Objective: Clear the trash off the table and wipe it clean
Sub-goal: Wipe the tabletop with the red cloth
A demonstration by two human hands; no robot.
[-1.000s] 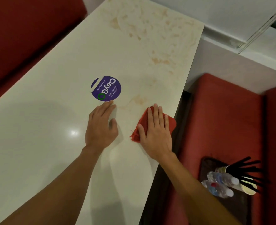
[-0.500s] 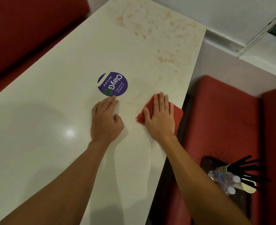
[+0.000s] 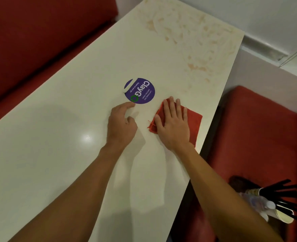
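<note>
Head camera view, looking down along a white table [image 3: 39, 163] with a round purple sticker [image 3: 140, 90] at its middle. Nearest, well to the right of the sticker and off the table, a paper cup [image 3: 282, 215] of black straws [image 3: 284, 189] and a blurred plastic bottle [image 3: 259, 201] lay on a red seat [image 3: 257, 128]. Just on the near side of the sticker, the left hand [image 3: 122, 126] rested on the table, fingers loosely bent, holding nothing. Just right of the sticker, the right hand [image 3: 173, 128] lay flat with straight fingers, pressing a red cloth [image 3: 194, 121] onto the table near its right edge. Beyond the sticker, brownish stains [image 3: 187, 37] covered the table's far end.
</note>
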